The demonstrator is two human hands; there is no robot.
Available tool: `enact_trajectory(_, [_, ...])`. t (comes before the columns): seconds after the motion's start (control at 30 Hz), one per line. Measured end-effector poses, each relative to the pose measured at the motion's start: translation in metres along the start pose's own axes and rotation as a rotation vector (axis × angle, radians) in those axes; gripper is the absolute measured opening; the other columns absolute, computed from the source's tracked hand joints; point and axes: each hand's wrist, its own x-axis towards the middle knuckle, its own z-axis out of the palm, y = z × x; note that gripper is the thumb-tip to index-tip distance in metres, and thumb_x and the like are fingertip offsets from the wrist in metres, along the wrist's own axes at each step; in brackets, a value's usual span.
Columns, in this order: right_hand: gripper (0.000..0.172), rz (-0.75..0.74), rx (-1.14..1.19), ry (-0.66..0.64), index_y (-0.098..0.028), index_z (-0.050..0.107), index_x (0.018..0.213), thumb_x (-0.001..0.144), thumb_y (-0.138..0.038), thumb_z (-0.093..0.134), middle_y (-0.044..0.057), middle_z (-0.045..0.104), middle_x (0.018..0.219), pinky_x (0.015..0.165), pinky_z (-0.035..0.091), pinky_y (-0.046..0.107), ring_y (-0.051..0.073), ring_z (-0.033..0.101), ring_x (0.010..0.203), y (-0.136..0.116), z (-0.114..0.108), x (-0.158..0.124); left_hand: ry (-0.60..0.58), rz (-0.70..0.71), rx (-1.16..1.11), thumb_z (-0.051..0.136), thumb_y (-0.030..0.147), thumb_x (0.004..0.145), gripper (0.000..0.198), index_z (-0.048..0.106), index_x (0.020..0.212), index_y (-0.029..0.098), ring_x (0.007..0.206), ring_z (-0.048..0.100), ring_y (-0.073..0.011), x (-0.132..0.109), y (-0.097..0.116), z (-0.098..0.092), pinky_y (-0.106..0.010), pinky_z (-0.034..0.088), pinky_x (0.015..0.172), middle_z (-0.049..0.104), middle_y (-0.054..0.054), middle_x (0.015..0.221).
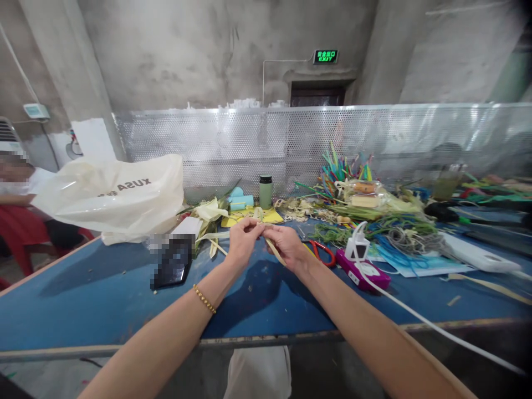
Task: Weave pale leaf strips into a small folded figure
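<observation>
Over the middle of the blue table (124, 310), my left hand (244, 239) and my right hand (286, 245) meet fingertip to fingertip. Both are closed in a pinch on a pale flat leaf strip (274, 250). One part of the strip makes a small loop above the fingers, and a tail hangs below my right hand. The fingers partly hide where it is gripped. A beaded bracelet (204, 299) is on my left wrist. Red-handled scissors (322, 252) lie to the right of my right hand, and pale leaf pieces (211, 210) lie left of my left hand.
A phone (177, 260) lies at left near a large cream bag (116, 194). Behind my hands stands a green bottle (265, 192). Right of me, a purple power strip (362, 271) trails a white cable (432, 326) over the table edge. Coloured strands (349, 166) pile up behind.
</observation>
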Motion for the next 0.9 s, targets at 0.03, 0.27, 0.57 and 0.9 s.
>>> enact_trajectory(0.03, [0.016, -0.005, -0.005, 0.006, -0.016, 0.06, 0.061, 0.057, -0.026, 0.072, -0.006, 0.044, 0.043, 0.039, 0.021, 0.022, 0.005, 0.031, 0.038, 0.0, 0.001, -0.001, 0.002, -0.003, -0.005, 0.067, 0.022, 0.065, 0.008, 0.064, 0.067, 0.014, 0.056, 0.049, -0.0102, 0.0, 0.0, 0.0, -0.023, 0.039, 0.057, 0.058, 0.002, 0.059])
enact_trajectory(0.27, [0.025, -0.081, -0.035, 0.03, -0.015, 0.056, 0.062, 0.056, -0.031, 0.074, -0.01, 0.035, 0.039, 0.038, 0.016, 0.02, 0.003, 0.024, 0.035, 0.0, 0.004, -0.005, 0.044, 0.006, -0.048, 0.069, 0.023, 0.064, 0.01, 0.065, 0.068, 0.014, 0.062, 0.052, -0.0115, 0.003, -0.001, 0.002, -0.025, 0.041, 0.063, 0.061, 0.0, 0.064])
enact_trajectory(0.57, [0.033, 0.021, 0.018, -0.027, -0.016, 0.048, 0.06, 0.051, -0.026, 0.078, -0.011, 0.037, 0.041, 0.034, 0.018, 0.016, 0.001, 0.026, 0.036, -0.001, -0.001, 0.0, 0.042, 0.017, -0.054, 0.071, 0.021, 0.06, 0.012, 0.067, 0.069, 0.014, 0.065, 0.053, -0.0124, 0.004, 0.0, 0.002, -0.026, 0.042, 0.067, 0.062, -0.001, 0.067])
enact_trajectory(0.9, [0.031, 0.044, 0.037, -0.08, -0.016, 0.05, 0.061, 0.052, -0.025, 0.079, -0.013, 0.031, 0.04, 0.032, 0.014, 0.016, 0.001, 0.02, 0.035, -0.004, 0.0, -0.001, 0.05, -0.064, -0.078, 0.073, 0.021, 0.059, 0.013, 0.065, 0.065, 0.014, 0.054, 0.044, -0.0089, -0.001, 0.011, 0.002, -0.023, 0.037, 0.057, 0.058, 0.002, 0.058])
